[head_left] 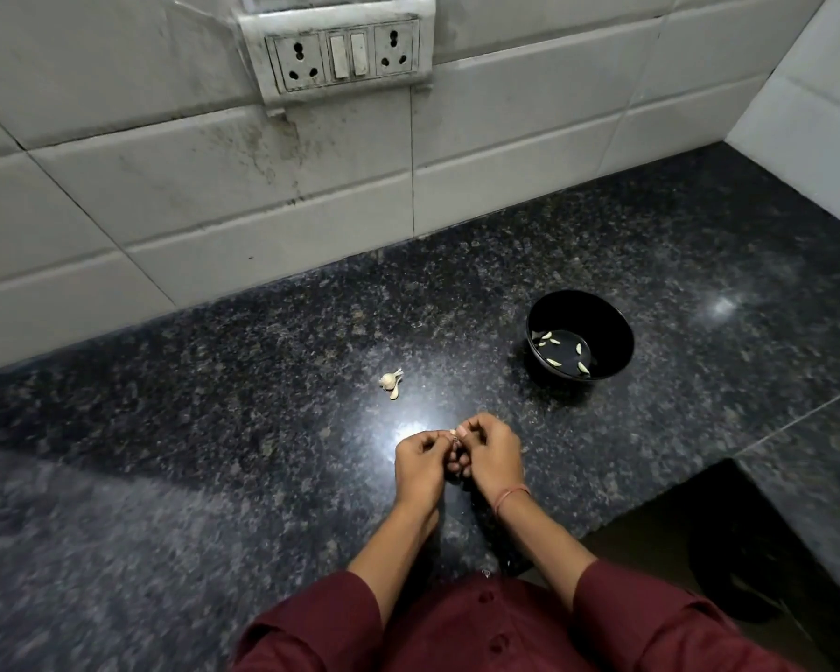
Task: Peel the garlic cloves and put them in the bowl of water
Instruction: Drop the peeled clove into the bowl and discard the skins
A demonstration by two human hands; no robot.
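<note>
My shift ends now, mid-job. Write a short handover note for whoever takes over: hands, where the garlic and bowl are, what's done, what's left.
Hands: left hand and right hand both pinch one small garlic clove above the counter; how far peeled, cannot tell.
Black bowl: right of the hands, water with several peeled cloves in it.
Part garlic bulb: on the counter left of the bowl, a loose clove beside it.
Done: those cloves in water. Left: finish this clove, drop it in, then peel the rest.

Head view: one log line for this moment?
left hand, right hand: pinch small pale garlic clove | black round bowl: peeled cloves in water
</note>
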